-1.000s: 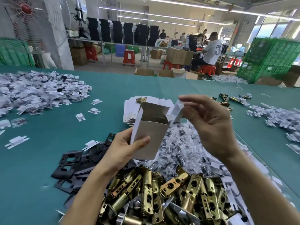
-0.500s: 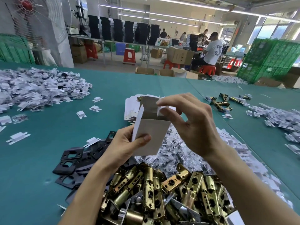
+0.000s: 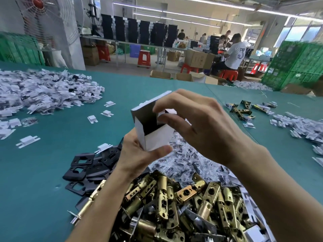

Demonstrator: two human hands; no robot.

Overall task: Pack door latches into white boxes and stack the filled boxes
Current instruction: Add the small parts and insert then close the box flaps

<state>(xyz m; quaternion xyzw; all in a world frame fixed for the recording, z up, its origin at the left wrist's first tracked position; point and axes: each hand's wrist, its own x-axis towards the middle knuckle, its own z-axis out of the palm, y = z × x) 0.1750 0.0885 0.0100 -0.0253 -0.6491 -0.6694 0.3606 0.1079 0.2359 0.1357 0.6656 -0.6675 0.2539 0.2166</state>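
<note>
Fingers (image 3: pixel 176 119) of right hand (image 3: pixel 206 126) pinch white box (image 3: pixel 157 138), left hand (image 3: pixel 138 154) gripping below.

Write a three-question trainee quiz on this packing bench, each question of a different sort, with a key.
1. True or false: the white box rests on the green table.
2. What lies just left of the brass latch pile? A) black plates B) red stools C) cardboard cartons
3. Fill in: the left hand grips the box's lower part while the right hand pinches a ____ at its open top.

Key: 1 false, both hands hold it above the table; 2 A; 3 flap.
</note>
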